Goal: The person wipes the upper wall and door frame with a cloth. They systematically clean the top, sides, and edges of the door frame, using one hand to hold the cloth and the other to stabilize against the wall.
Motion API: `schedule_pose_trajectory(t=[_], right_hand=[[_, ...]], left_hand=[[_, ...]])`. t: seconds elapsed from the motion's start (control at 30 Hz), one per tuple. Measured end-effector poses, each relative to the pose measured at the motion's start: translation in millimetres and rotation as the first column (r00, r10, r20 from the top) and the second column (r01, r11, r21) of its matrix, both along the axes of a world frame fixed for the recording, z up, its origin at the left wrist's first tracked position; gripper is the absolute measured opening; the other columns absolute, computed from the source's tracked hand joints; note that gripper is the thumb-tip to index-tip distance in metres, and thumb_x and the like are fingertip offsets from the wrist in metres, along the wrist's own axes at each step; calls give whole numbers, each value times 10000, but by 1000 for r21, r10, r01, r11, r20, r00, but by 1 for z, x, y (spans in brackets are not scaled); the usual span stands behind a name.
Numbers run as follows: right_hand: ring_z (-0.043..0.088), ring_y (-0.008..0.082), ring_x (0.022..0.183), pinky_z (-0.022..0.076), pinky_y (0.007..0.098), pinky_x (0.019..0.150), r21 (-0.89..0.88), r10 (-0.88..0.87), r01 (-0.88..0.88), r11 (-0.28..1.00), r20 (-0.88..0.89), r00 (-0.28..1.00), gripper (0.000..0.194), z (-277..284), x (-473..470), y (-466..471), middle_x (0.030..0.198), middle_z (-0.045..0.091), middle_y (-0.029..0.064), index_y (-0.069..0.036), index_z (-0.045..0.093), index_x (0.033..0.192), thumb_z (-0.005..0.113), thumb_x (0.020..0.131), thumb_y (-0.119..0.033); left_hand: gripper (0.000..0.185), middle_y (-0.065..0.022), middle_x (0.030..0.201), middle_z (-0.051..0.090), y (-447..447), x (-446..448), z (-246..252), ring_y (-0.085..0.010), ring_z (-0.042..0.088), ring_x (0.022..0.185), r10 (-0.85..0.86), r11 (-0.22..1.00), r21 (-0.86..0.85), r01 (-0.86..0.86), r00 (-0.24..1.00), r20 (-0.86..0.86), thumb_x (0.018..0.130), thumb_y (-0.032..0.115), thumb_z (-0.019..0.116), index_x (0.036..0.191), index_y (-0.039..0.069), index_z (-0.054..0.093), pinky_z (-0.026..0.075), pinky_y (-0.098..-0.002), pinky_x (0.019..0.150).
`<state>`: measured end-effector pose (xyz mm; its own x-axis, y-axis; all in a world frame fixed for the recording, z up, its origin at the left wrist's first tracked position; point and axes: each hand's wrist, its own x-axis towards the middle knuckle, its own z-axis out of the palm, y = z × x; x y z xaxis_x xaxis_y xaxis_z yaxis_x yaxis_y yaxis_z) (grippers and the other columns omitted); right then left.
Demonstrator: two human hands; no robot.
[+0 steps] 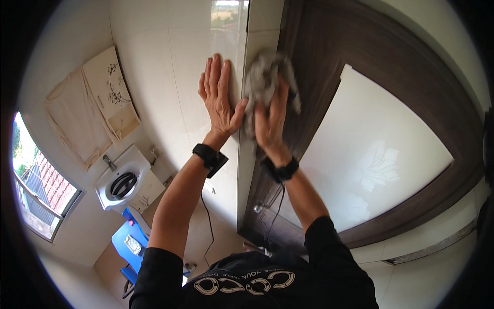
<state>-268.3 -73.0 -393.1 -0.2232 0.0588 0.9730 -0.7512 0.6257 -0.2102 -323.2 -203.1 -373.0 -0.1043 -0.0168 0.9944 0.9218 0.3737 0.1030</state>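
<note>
My left hand (218,96) lies flat on the glossy tiled wall (193,69), fingers spread and pointing up, its thumb at the wall's corner. Just to the right, my right hand (272,119) presses a crumpled grey cloth (266,75) against the narrow tiled strip between that corner and the dark wooden door frame (295,50). The cloth and the fingers on it are blurred. Part of the cloth overlaps the dark wood. Black bands (210,157) circle both wrists, and a thin cable hangs from each.
A wooden door with a frosted glass panel (370,154) and a knob (258,208) stands at right. At left are a washbasin (122,181) holding a coiled black hose, a partly cloth-covered wall cabinet (104,85), a window (42,181) and a blue chair (129,239) bearing a small packet (133,245).
</note>
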Motion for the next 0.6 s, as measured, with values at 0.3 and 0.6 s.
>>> schedule_pose_trajectory(t=[0.3,0.6], right_hand=[[308,400,1388,242,474,1140,-337,109,-30,941,219,970,519,-119,25,-32,1525,240,261,23,325,1485,393,1026,-209],[331,473,1337,239,530,1128,-115,-17,43,992,221,975,489,-94,25,-23,1502,264,312,83,387,1400,467,950,-90]], left_hand=[[935,-195,1613,218,4,-3,-5,-362,173,1500,57,997,-40,-58,998,-28,765,513,561,1545,76,288,93,-520,1179],[921,-211,1596,245,5,-8,-4,-373,197,1489,70,997,-24,-72,995,-75,832,618,563,1521,54,325,108,-536,1169]])
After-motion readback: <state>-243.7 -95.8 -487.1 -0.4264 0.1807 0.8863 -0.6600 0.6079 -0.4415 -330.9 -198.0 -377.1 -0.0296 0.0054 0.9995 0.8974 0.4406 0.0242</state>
